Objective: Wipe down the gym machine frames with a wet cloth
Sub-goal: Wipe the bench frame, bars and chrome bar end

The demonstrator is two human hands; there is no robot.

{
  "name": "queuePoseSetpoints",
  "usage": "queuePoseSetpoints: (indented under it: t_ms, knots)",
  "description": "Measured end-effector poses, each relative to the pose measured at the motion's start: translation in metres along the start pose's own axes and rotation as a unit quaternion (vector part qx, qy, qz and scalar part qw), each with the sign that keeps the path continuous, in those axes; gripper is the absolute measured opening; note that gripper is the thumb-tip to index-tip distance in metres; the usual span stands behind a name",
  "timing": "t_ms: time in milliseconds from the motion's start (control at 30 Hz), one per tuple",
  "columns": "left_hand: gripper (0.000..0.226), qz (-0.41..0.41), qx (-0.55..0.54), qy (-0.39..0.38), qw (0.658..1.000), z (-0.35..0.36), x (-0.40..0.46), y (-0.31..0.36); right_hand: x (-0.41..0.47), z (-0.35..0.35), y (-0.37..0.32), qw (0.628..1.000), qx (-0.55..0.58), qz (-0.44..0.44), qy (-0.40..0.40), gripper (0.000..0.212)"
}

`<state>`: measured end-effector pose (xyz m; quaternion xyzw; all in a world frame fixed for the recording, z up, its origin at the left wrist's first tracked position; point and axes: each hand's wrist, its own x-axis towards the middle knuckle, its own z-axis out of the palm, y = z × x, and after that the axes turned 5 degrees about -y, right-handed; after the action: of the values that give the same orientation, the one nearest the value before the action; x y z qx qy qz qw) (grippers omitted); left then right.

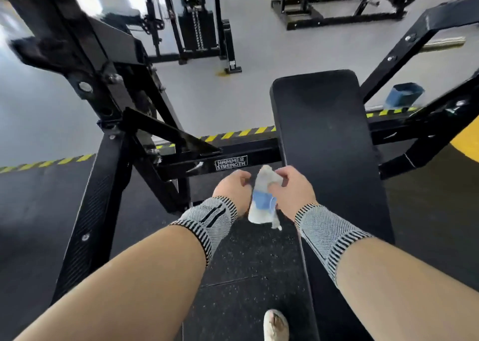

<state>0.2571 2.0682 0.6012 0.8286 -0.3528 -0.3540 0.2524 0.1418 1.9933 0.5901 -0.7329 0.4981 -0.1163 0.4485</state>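
1. At the left of the frame stands the black upright frame [103, 122] of the gym machine, its gusset plate meeting the low crossbar [233, 156] that bears a "Hammer Strength" label at centre. No cloth is touching any of this metal now.

2. Just below that label, the left hand [232, 189] has its fingers curled toward the wet cloth [263, 200]; they touch the cloth's left edge, though whether they truly pinch it is hidden by the back of the hand.

3. The cloth, white with a blue patch, hangs bunched between the two hands at lower centre, in the air above the speckled rubber floor [233, 263].

4. The right hand [291, 187] holds the cloth firmly, thumb and fingers closed round its upper fold.

5. To the right lies the black padded bench [321, 133], and at far right a blue bucket [404, 95] sits on the floor beyond the frame.

6. My judgement: this is the refolding or wringing step between wipes. The next move calls for a clean face gathered into one hand, then pressed along the crossbar nearest the hands.
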Motion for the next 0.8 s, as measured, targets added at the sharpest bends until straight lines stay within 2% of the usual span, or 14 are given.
queuePoseSetpoints:
  t_ms: [100,167,333,400,467,533,567,600,667,733,800]
  knots:
    - [0.052,-0.032,0.089,-0.008,0.995,-0.015,0.035,-0.011,0.049,0.001,-0.004,0.999,-0.035,-0.010,0.038,0.028]
    - [0.061,-0.020,0.197,-0.017,0.980,-0.026,0.064,-0.023,0.081,0.011,-0.012,0.998,-0.055,-0.021,0.037,0.035]
    - [0.068,0.026,0.437,-0.027,0.899,-0.047,0.131,-0.050,0.164,0.056,-0.024,0.983,-0.159,-0.082,0.036,0.044]
    - [0.068,0.029,0.486,-0.028,0.873,-0.053,0.150,-0.058,0.193,0.087,-0.023,0.957,-0.260,-0.126,0.005,0.043]
    - [0.070,0.026,0.526,-0.046,0.849,-0.056,0.165,-0.067,0.210,0.116,-0.023,0.904,-0.388,-0.176,-0.038,0.045]
    - [0.074,0.033,0.557,-0.059,0.828,-0.054,0.175,-0.074,0.215,0.130,-0.018,0.870,-0.442,-0.212,-0.059,0.047]
    - [0.076,0.039,0.569,-0.064,0.819,-0.054,0.179,-0.076,0.217,0.128,-0.014,0.864,-0.450,-0.215,-0.063,0.048]
    - [0.077,0.045,0.578,-0.071,0.811,-0.054,0.182,-0.078,0.220,0.122,-0.008,0.870,-0.451,-0.188,-0.063,0.050]
    - [0.077,0.054,0.581,-0.082,0.808,-0.053,0.187,-0.079,0.225,0.100,0.007,0.903,-0.420,-0.082,-0.023,0.051]
    - [0.073,0.058,0.578,-0.077,0.810,-0.052,0.189,-0.081,0.225,0.085,0.017,0.905,-0.426,0.001,0.011,0.052]
    - [0.072,0.061,0.577,-0.076,0.811,-0.050,0.188,-0.082,0.220,0.095,0.006,0.886,-0.463,-0.023,-0.003,0.055]
